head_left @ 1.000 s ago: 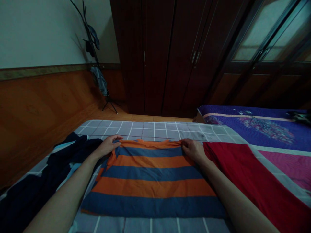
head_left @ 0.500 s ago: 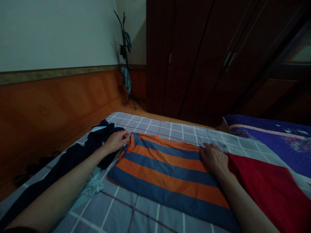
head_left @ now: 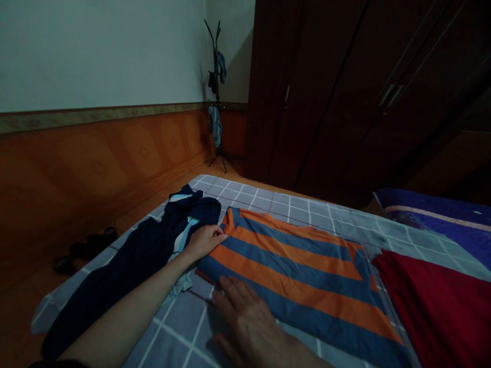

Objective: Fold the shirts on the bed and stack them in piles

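An orange and blue-grey striped shirt (head_left: 291, 260) lies spread on the checked bed sheet (head_left: 180, 327). At the shirt's left edge, my left hand (head_left: 207, 240) has its fingers pinched on the fabric. My right hand (head_left: 249, 317) is over the shirt's lower left edge, palm down with its fingers apart. Dark navy clothing (head_left: 141, 255) with light blue and white parts lies left of the shirt, partly behind my left forearm. A pale cloth (head_left: 180, 287) shows beside that forearm. Red fabric (head_left: 445, 301) lies to the right of the shirt.
A coat stand (head_left: 217, 97) with items hung on it is in the corner by the dark wardrobe (head_left: 326, 102). Dark footwear (head_left: 90, 248) is on the floor left of the bed. Purple bedding (head_left: 441, 209) is at the far right.
My right hand has left the shirt's upper right part and come to its lower left side. My left hand has moved down the left edge. The view has turned left.
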Available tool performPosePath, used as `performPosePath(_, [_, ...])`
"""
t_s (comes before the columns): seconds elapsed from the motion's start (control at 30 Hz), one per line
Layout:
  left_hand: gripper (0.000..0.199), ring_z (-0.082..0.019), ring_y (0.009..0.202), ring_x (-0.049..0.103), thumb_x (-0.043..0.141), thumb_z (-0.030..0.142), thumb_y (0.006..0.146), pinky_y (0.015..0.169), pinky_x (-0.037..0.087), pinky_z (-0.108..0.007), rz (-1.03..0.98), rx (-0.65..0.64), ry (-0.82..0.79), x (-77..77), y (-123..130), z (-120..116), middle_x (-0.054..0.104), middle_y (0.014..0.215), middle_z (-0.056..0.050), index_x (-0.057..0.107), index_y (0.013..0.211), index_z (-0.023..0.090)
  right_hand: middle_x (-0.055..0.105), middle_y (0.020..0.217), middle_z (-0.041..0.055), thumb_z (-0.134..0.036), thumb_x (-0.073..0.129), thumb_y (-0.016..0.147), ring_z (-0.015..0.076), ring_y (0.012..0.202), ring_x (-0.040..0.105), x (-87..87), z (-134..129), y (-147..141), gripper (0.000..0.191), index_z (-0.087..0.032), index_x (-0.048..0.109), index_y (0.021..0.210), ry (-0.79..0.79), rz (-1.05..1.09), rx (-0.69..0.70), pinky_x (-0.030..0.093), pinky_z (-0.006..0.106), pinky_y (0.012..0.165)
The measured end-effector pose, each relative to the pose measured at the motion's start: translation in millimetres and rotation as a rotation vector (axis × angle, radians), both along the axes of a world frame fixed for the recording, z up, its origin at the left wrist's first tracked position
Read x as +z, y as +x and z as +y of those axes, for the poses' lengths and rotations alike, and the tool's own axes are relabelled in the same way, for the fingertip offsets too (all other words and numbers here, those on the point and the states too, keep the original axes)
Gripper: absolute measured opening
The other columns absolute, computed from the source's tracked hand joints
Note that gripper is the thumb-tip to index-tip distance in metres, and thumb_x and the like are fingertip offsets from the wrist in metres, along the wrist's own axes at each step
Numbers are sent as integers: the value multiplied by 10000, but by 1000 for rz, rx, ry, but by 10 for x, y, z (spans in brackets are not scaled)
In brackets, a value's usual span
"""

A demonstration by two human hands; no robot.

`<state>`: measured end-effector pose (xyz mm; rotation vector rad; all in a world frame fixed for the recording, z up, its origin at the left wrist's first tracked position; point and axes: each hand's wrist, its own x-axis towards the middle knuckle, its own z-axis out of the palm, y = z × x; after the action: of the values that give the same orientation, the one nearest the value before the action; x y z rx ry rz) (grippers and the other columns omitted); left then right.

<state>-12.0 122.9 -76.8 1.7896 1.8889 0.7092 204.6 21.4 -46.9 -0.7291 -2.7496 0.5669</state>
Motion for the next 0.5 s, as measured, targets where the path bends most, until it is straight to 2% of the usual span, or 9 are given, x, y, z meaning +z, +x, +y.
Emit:
performPosePath(0.1, [228,-173,638,584,545,370,780,561,309,-251,13,33,-1,28,37,-51,656,665,-16,662,701,192,300,1488,164,-437,551,855,333,1349,282,-98,-21,-262,643,-126,379,1391,-45,1,57,268,494,1096])
performPosePath(0.3, [189,-172,671,593,569,367,769,572,322,-253,-29,40,10,79,73,-122,673,723,-16,652,731,201,332,1479,137,-472,573,835,315,1361,259,-217,-1,-330,626,-147,440,1353,-160,-53,40,213,477,1120])
performPosePath(0.4, [169,-165,641,576,558,314,761,568,320,-254,-68,44,24,49,43,-98,638,664,-10,599,653,190,338,1477,129,-467,610,807,320,1337,298,-273,-35,-325,638,-173,442,1347,-148,-66,25,240,481,1105])
performPosePath(0.5, [195,-150,571,554,480,315,806,541,338,-244,-150,23,26,-5,-8,-79,582,588,10,544,673,188,385,1447,99,-432,593,823,285,1288,364,-299,-48,-332,581,-205,444,1336,-74,7,16,294,432,1082])
